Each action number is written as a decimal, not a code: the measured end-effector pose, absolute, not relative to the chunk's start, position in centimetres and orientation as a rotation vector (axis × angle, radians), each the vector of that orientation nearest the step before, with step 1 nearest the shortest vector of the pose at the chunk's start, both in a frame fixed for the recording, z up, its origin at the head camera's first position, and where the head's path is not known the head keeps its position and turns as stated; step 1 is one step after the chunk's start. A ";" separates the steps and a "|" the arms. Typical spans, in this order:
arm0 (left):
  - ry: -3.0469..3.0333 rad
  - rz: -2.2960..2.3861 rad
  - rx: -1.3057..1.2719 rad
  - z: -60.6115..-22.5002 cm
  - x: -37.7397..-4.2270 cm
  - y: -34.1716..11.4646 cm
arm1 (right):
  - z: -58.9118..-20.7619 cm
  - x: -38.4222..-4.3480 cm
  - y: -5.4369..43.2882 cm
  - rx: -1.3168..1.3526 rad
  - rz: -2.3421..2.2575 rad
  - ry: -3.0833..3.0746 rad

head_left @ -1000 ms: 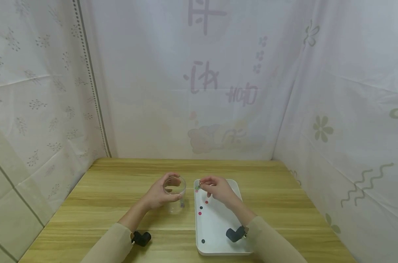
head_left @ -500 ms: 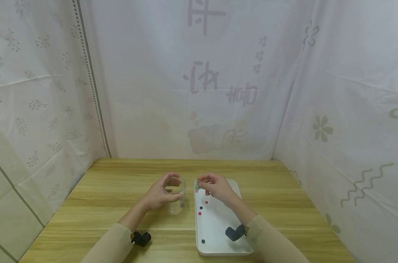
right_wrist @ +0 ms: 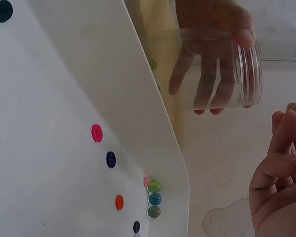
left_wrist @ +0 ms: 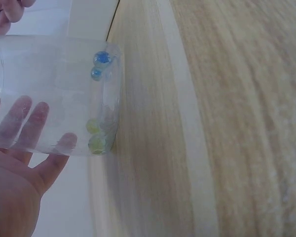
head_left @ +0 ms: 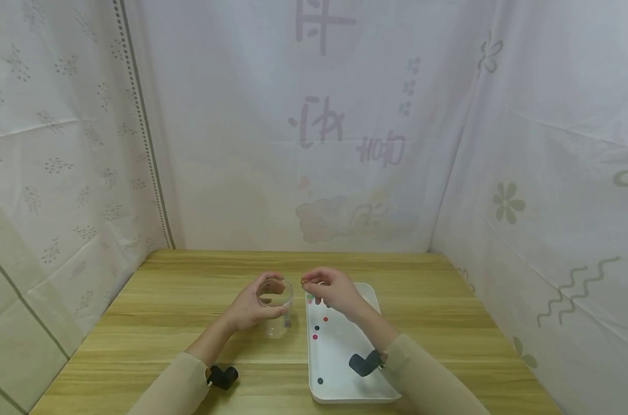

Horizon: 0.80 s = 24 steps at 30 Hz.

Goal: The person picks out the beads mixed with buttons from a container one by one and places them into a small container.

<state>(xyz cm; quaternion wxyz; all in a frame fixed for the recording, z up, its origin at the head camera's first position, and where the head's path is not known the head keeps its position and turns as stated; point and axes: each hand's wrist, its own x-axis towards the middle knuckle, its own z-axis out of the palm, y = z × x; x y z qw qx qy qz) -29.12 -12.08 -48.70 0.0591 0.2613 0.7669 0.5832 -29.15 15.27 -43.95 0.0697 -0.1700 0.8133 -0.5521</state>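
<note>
My left hand (head_left: 252, 304) grips a clear plastic jar (head_left: 277, 327) around its side, its open mouth facing up. Blue marbles (left_wrist: 102, 58) and yellow-green marbles (left_wrist: 97, 144) lie at the jar's bottom in the left wrist view. Between thumb and fingertips, my right hand (head_left: 335, 291) pinches a small amber-coloured thing (head_left: 304, 283), just right of the jar's rim and over the tray's far left corner. In the right wrist view the same hand (right_wrist: 278, 173) hides what it pinches.
A white tray (head_left: 339, 346) stands right of the jar on the wooden table (head_left: 422, 300). Several buttons lie scattered in it, among them a pink button (right_wrist: 97, 133) and an orange-red button (right_wrist: 119, 202). A row of marbles (right_wrist: 155, 199) sits along its wall. Patterned curtains (head_left: 230, 173) surround the table.
My right hand has moved left and slightly up, away from the tray's surface toward the jar, carrying the small amber-coloured thing. The left hand and jar have stayed in place.
</note>
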 end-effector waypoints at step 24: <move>2.319 1.753 0.791 -48.7 -29.2 -12.1 | -42.8 -28.3 12.4 -0.632 -1.648 2.384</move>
